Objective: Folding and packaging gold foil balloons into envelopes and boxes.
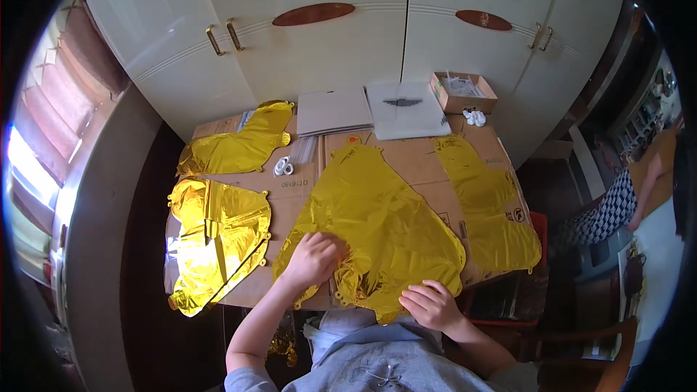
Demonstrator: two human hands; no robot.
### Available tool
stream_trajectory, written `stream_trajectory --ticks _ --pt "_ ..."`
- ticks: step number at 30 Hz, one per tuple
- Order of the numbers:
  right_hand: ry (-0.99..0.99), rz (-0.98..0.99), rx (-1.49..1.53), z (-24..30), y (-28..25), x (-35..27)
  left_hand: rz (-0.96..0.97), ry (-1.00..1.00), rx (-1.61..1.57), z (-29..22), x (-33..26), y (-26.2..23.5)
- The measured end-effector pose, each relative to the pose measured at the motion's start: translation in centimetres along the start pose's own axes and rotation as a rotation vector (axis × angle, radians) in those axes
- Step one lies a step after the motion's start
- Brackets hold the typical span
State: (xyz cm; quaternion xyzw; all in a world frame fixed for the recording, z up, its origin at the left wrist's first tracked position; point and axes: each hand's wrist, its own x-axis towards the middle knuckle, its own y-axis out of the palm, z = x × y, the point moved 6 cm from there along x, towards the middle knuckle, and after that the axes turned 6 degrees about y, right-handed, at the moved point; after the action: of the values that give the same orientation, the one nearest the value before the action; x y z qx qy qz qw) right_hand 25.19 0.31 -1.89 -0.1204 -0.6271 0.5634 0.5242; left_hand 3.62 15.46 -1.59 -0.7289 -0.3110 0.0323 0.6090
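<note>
Both hands are on the middle foil balloon (381, 221), a flat gold sheet lying on the cardboard-covered table (421, 163), near edge hanging over the table's front toward the person.

Left hand (314, 258): fingers curled down on the balloon's lower-left part, bunching the crumpled foil there. Looks like a pinch grip on the foil, fingertips hidden under the knuckles.

Right hand (432, 305): on the balloon's lower-right edge, fingers bent and pressing or gripping the foil at the table's front edge. Can't tell whether it's clamped around the edge or just resting on top.

Around it:
- Second gold balloon (218, 239) to the left, flat, shiny, catching strong glare, just beside the middle one, not overlapping.
- Third gold balloon (239, 147) at the far left, behind the second.
- Fourth gold balloon (490, 203) on the right, long, running from the far side to the right front corner, close beside the middle one.
- Small white roll (283, 167) between the far-left balloon and the middle one.
- Grey folder (334, 111) and white flat pack (405, 109) side by side at the table's far edge.
- Open cardboard box (463, 92) at the far right corner, small white object (475, 117) just in front of it.
- Cream wardrobe (348, 29) behind the table.
- Another person's arm and checkered garment (613, 210) at the right, well apart from the table.
</note>
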Motion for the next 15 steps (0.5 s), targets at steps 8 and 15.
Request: stream_trajectory --ticks 8,15 --pt "0.047 0.022 -0.017 -0.2 0.2 -0.9 0.213 0.023 0.149 1.9 6.2 3.8" --pt "0.079 0.032 -0.015 -0.6 -0.2 -0.9 0.206 -0.005 0.182 2.4 6.9 5.2"
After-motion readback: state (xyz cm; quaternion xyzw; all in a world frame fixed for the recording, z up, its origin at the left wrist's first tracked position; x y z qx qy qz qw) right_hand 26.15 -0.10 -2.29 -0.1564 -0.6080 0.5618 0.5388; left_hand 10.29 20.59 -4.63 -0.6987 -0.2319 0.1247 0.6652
